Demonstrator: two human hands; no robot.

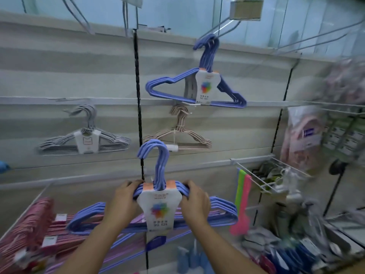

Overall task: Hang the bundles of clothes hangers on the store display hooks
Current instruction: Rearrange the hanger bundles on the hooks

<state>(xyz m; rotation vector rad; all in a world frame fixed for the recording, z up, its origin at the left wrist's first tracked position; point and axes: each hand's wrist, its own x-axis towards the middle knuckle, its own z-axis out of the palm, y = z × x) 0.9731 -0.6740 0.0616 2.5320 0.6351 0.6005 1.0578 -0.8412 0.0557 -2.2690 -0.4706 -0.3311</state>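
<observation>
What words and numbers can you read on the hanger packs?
"NO. 829": low on the held blue bundle's label, gripped by the left hand and right hand; last digit unsure.
"NO. 82", cut off: hung blue bundle's label.
Other print on both labels, grey bundle's label: too blurred.

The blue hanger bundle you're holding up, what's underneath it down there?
Under the held blue bundle, gripped by the left hand and right hand, lie pink-purple hangers and red hanger bundles. Forearms and the label hide the rest.
</observation>
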